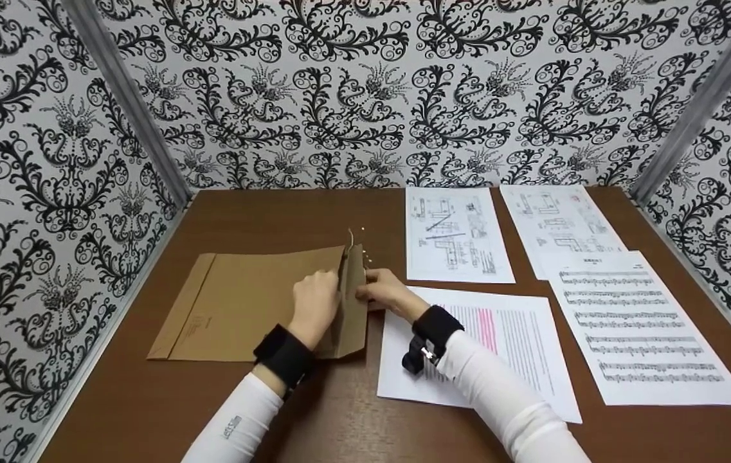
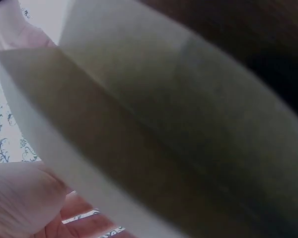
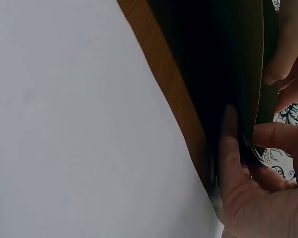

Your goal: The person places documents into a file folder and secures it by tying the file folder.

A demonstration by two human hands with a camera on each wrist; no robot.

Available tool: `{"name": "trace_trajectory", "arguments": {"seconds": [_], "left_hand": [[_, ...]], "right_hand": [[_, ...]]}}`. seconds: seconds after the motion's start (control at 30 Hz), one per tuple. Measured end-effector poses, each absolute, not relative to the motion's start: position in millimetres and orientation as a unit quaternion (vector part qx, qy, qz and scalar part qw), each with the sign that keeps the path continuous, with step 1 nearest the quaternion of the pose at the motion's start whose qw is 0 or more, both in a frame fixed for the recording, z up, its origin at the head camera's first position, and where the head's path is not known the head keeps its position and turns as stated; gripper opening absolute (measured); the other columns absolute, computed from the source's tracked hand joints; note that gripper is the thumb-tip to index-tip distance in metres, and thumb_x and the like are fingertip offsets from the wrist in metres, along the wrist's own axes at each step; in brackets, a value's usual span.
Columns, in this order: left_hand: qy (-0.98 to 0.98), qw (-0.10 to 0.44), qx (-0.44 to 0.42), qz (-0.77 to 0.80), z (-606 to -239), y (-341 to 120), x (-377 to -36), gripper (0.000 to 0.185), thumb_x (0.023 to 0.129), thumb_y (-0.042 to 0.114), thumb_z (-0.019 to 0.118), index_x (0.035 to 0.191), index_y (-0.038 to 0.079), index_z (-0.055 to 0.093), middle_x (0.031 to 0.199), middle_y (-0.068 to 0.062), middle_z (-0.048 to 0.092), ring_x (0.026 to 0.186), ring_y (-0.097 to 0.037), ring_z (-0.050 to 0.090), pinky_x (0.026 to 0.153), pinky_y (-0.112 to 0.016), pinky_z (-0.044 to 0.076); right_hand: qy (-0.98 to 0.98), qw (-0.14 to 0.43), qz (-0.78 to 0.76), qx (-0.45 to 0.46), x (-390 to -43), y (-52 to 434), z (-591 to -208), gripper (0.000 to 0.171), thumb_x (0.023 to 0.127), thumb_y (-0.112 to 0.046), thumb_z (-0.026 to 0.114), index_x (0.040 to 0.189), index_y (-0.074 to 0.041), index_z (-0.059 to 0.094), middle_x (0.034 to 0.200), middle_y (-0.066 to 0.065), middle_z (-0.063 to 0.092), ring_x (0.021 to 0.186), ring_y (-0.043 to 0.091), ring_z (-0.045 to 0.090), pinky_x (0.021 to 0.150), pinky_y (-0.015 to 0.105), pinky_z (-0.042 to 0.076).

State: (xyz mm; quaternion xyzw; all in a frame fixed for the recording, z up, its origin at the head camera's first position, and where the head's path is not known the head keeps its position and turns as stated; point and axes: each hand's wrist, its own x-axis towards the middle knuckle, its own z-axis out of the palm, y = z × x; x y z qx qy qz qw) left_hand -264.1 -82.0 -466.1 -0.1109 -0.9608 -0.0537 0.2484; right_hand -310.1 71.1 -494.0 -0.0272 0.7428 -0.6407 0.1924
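Observation:
A large brown paper envelope [image 1: 249, 302] lies on the table with its open end to the right, where the flap [image 1: 353, 321] stands raised. My left hand [image 1: 315, 299] grips the envelope's edge by its mouth, fingers curled. Just right of it, my right hand [image 1: 391, 290] pinches the flap. In the right wrist view, the right thumb and fingers [image 3: 231, 163] lie on both sides of the brown paper. The left wrist view looks into the folded envelope paper [image 2: 139, 144], dark inside. A thin string [image 1: 350, 239] sticks up at the mouth's far end.
Under the right forearm lies a printed text sheet [image 1: 526, 341] with pink highlighting. Behind it are two technical drawing sheets [image 1: 458, 235], one partly covered by sheet music [image 1: 641, 328] at the right. Patterned walls [image 1: 365, 96] enclose the brown table [image 1: 339, 424].

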Motion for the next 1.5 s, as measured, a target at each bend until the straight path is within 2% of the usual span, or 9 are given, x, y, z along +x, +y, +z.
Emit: {"name": "trace_trajectory", "arguments": {"seconds": [0.1, 0.2, 0.3, 0.4, 0.6, 0.7, 0.83, 0.97, 1.5], "left_hand": [[-0.960, 0.254, -0.105, -0.048, -469, -81, -268, 0.009, 0.082, 0.004, 0.076, 0.076, 0.006, 0.069, 0.071, -0.012, 0.071, 0.058, -0.028, 0.070, 0.042, -0.037, 0.046], [-0.960, 0.258, -0.098, -0.043, -473, -79, -272, 0.019, 0.082, 0.004, 0.077, 0.069, 0.008, 0.064, 0.064, -0.008, 0.066, 0.051, -0.018, 0.059, 0.039, -0.030, 0.027], [-0.961, 0.254, -0.096, -0.048, -476, -79, -273, 0.032, 0.083, 0.004, 0.076, 0.062, 0.011, 0.053, 0.058, 0.000, 0.050, 0.050, -0.011, 0.037, 0.045, -0.028, 0.014], [-0.963, 0.247, -0.094, -0.055, -479, -78, -273, 0.034, 0.082, 0.004, 0.076, 0.060, 0.011, 0.051, 0.058, 0.002, 0.045, 0.053, -0.012, 0.028, 0.046, -0.027, 0.010], [-0.969, 0.221, -0.090, -0.069, -482, -77, -274, 0.029, 0.085, 0.004, 0.072, 0.059, 0.008, 0.060, 0.059, -0.002, 0.059, 0.053, -0.013, 0.034, 0.044, -0.029, 0.012], [-0.970, 0.216, -0.089, -0.071, -483, -77, -274, 0.027, 0.084, 0.006, 0.073, 0.060, 0.007, 0.061, 0.061, -0.006, 0.064, 0.051, -0.013, 0.048, 0.042, -0.031, 0.017], [-0.972, 0.205, -0.086, -0.074, -482, -77, -273, 0.021, 0.085, 0.013, 0.077, 0.067, 0.005, 0.068, 0.069, -0.014, 0.073, 0.058, -0.028, 0.070, 0.040, -0.038, 0.041], [-0.979, 0.172, -0.082, -0.080, -482, -78, -273, 0.022, 0.085, 0.022, 0.081, 0.076, 0.004, 0.073, 0.077, -0.017, 0.076, 0.066, -0.035, 0.074, 0.049, -0.049, 0.055], [-0.975, 0.175, -0.095, -0.101, -480, -82, -261, 0.023, 0.085, 0.026, 0.082, 0.080, 0.005, 0.073, 0.079, -0.017, 0.077, 0.068, -0.037, 0.074, 0.053, -0.050, 0.056]], "right_hand": [[0.759, 0.162, -0.630, -0.032, -312, 71, -495, 0.041, 0.085, 0.006, 0.062, 0.126, 0.009, 0.065, 0.093, 0.009, 0.073, 0.074, 0.006, 0.063, 0.071, 0.020, 0.057], [0.770, 0.144, -0.621, -0.028, -313, 70, -495, 0.040, 0.086, 0.005, 0.064, 0.126, 0.009, 0.065, 0.106, 0.015, 0.075, 0.076, 0.005, 0.063, 0.072, 0.019, 0.056], [0.767, 0.148, -0.624, -0.018, -314, 70, -495, 0.038, 0.088, 0.004, 0.062, 0.125, 0.008, 0.066, 0.101, 0.011, 0.074, 0.076, 0.006, 0.063, 0.072, 0.020, 0.057], [0.759, 0.156, -0.632, -0.011, -314, 70, -496, 0.036, 0.089, 0.003, 0.060, 0.124, 0.009, 0.065, 0.091, 0.004, 0.069, 0.074, 0.006, 0.062, 0.071, 0.022, 0.059], [0.753, 0.162, -0.638, -0.018, -313, 74, -494, 0.039, 0.092, 0.002, 0.057, 0.130, 0.012, 0.061, 0.105, 0.012, 0.073, 0.076, 0.006, 0.064, 0.073, 0.023, 0.061], [0.743, 0.173, -0.647, -0.009, -312, 76, -493, 0.041, 0.094, 0.001, 0.058, 0.134, 0.011, 0.057, 0.112, 0.019, 0.073, 0.078, 0.007, 0.067, 0.078, 0.029, 0.063], [0.735, 0.182, -0.653, -0.009, -310, 81, -493, 0.044, 0.097, -0.001, 0.062, 0.138, 0.013, 0.053, 0.119, 0.023, 0.071, 0.080, 0.009, 0.070, 0.084, 0.035, 0.064], [0.735, 0.188, -0.651, -0.021, -308, 86, -491, 0.046, 0.097, -0.003, 0.063, 0.139, 0.013, 0.052, 0.125, 0.029, 0.069, 0.079, 0.010, 0.071, 0.086, 0.037, 0.064], [0.768, 0.193, -0.609, -0.047, -294, 117, -479, 0.046, 0.099, -0.008, 0.063, 0.140, 0.011, 0.053, 0.131, 0.031, 0.066, 0.093, 0.023, 0.078, 0.079, 0.032, 0.064]]}}
